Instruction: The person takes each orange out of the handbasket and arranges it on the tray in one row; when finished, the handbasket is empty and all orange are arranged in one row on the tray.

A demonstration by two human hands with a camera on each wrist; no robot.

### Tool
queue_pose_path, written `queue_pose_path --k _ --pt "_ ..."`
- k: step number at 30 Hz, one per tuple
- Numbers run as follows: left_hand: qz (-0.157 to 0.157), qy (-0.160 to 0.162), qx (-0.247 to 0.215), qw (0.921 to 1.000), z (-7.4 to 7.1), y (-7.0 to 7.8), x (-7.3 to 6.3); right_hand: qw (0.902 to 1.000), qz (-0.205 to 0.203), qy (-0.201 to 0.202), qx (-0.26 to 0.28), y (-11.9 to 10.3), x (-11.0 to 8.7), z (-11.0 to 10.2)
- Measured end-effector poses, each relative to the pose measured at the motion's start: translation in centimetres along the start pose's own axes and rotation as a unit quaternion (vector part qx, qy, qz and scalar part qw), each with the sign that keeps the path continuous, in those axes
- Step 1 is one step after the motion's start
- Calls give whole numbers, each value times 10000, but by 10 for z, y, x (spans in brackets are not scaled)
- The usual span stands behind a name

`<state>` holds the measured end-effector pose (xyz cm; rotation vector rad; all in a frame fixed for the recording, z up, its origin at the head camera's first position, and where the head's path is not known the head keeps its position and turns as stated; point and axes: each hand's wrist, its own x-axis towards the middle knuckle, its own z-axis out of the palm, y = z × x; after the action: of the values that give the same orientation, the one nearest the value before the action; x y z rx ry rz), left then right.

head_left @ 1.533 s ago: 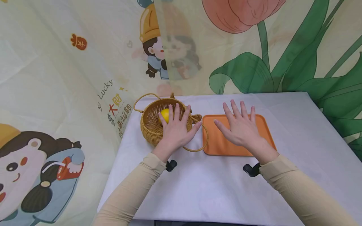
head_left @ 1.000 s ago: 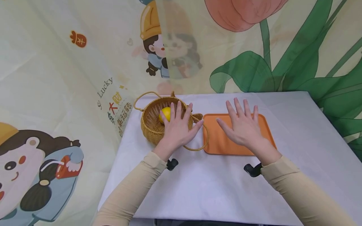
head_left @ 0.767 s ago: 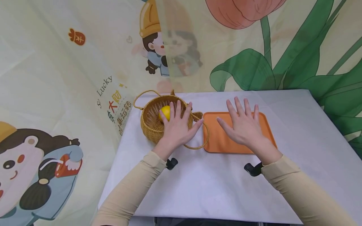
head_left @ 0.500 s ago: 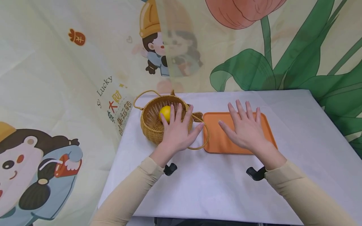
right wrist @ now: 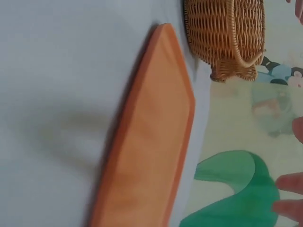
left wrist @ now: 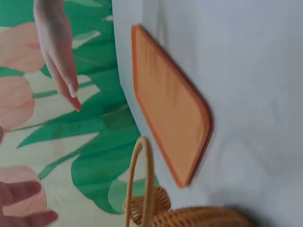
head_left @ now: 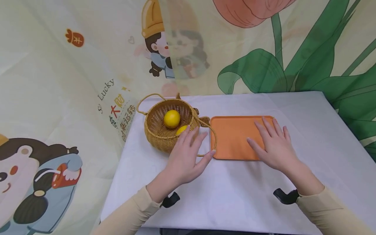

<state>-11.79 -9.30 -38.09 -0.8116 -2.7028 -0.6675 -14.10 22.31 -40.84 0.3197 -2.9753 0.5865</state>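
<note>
In the head view a woven basket stands at the table's left with two handles. Inside it lie a round yellow fruit and a second yellow one, partly hidden by my left hand. That hand hovers in front of the basket's right side, fingers extended and holding nothing. To the right lies a flat orange tray with a low rim and nothing on it. My right hand is held above the tray's right end, fingers spread and holding nothing. Both wrist views show the hands raised above the tray's level.
A white cloth covers the table. Behind it hangs a printed curtain with tulips and cartoon figures. One basket handle loops out over the tray's left edge. Black wrist cameras stick out below both hands.
Both hands have drawn back toward the near side, the right one also moving to the right. A second yellow fruit now shows in the basket. Basket and tray have stayed in place.
</note>
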Motion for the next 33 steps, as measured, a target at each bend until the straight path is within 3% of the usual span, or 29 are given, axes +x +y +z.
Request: queue_pose_path --k 2,4,8,10,12,15,17,19,21,24,26,28,30,33 --pt "454 301 -376 9978 4 2 -11 10000 -15 65 45 9 -9 3" --pt "718 527 -736 9933 9 3 -23 9998 -39 169 117 17 -18 7" --pt "584 546 -1517 9852 24 10 -52 9982 -69 531 283 36 -37 24" --pt "378 366 -2117 9759 31 16 -64 9966 -25 733 389 46 -48 35" --pt "111 45 -2911 9566 36 23 -73 9944 35 919 516 57 -58 46" --pt "-360 -544 -4127 9085 34 34 -77 9900 281 1057 891 74 -69 61" --pt "-581 -756 -4680 8786 28 38 -73 9853 636 1025 1209 85 -75 67" --pt "-607 -756 -4938 8642 19 38 -64 9781 1079 947 1505 94 -78 73" --pt "-459 -506 -4994 8636 10 33 -49 9723 1437 899 1611 102 -79 76" --pt "-508 -12 -4739 8791 -7 12 -17 9692 1566 1009 1611 111 -77 80" --pt "-843 277 -4426 8923 -18 -11 9 9690 1533 1138 1568 114 -75 82" --pt "-1386 454 -4112 8998 -28 -37 36 9674 1534 1252 1579 116 -72 84" --pt "-1912 512 -3813 9030 -36 -65 59 9656 1553 1346 1596 117 -69 85" --pt "-2521 277 -3461 9033 -47 -101 85 9654 1543 1421 1550 118 -64 88"
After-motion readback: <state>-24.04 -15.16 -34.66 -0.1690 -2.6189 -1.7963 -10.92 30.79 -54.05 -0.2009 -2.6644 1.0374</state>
